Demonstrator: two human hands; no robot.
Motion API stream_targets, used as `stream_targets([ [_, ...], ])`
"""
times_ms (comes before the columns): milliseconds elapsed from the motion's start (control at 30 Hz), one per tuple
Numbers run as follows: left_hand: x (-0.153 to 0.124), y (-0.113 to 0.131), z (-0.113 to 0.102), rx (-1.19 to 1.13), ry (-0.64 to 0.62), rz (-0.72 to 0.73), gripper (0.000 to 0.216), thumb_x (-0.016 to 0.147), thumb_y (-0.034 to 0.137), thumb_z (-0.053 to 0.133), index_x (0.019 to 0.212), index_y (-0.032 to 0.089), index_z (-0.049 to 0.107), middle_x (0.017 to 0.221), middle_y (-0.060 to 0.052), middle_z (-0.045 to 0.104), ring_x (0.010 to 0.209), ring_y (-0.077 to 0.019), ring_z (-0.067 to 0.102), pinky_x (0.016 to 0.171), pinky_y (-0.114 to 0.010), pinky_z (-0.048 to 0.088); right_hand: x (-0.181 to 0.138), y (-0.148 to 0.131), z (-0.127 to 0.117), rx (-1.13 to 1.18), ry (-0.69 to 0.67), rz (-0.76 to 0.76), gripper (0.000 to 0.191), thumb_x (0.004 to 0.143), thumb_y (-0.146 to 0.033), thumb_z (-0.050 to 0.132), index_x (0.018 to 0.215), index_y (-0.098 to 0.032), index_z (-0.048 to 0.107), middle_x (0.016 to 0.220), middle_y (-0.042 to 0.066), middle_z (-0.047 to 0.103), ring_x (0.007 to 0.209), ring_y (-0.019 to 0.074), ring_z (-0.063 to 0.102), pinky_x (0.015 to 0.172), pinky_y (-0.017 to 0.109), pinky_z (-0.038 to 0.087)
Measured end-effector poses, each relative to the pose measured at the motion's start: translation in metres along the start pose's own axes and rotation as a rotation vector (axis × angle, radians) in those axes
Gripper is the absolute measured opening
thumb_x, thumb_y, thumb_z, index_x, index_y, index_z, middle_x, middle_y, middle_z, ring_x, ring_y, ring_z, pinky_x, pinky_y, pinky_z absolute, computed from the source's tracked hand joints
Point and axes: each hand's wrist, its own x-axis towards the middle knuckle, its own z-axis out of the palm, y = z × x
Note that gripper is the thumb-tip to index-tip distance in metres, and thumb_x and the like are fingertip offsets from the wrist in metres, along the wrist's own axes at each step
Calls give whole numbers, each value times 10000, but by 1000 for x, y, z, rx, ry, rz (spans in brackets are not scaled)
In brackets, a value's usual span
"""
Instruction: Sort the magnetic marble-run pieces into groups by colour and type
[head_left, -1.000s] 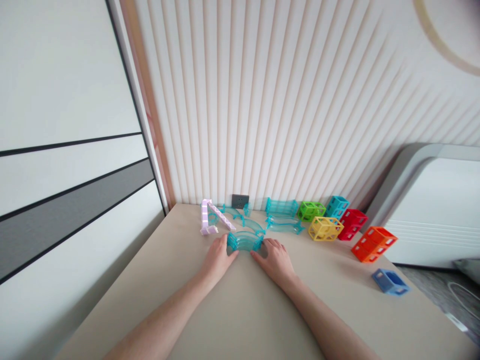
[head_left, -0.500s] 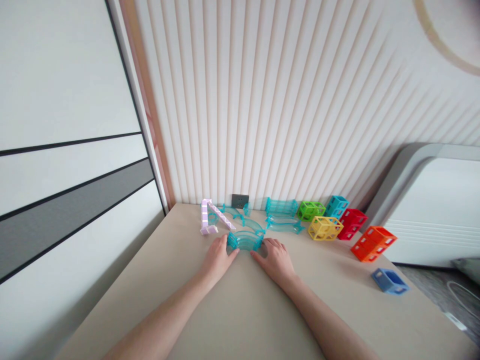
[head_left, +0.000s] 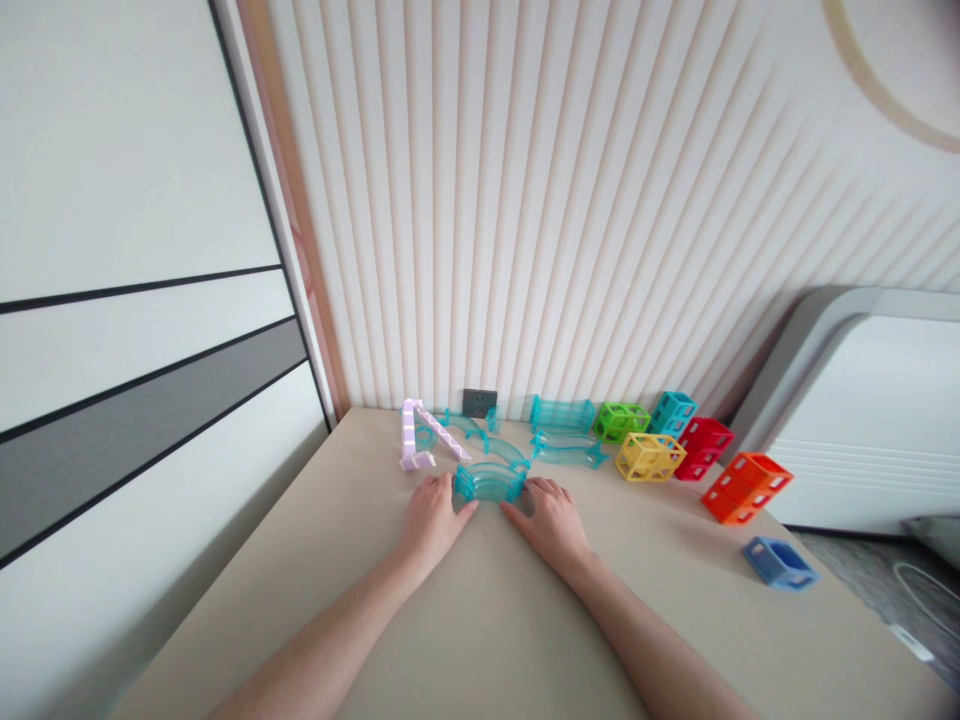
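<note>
A stack of clear teal curved track pieces [head_left: 491,483] lies on the table in front of me, its two ends between my hands. My left hand [head_left: 433,515] grips the left end, with the thumb on the near side and the fingers on the far side. At the right end, my right hand [head_left: 553,518] does the same. Some fingertips are hidden behind the pieces. Just beyond lie more loose teal curved tracks [head_left: 502,447], and a lilac angular frame [head_left: 410,435] rests to their left.
Straight teal tracks [head_left: 566,415] lie by the wall. To the right stand open cube blocks: green [head_left: 621,422], yellow [head_left: 651,457], light blue [head_left: 673,412], red [head_left: 705,448], orange [head_left: 748,487] and blue [head_left: 780,562]. A dark wall socket [head_left: 480,402] sits behind the table [head_left: 480,640].
</note>
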Motion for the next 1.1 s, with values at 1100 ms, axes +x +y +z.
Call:
stream_targets([
  [1100,8,20,-5,102,-95,21,304,881,425,658,989,141,660,945,-132,721,953,-298,685,850,-375,507,-2,17,-12,17,-39,11,362,918,-490,596,1059,-173,699,1154,148,710,1135,301,617,964,357,432],
])
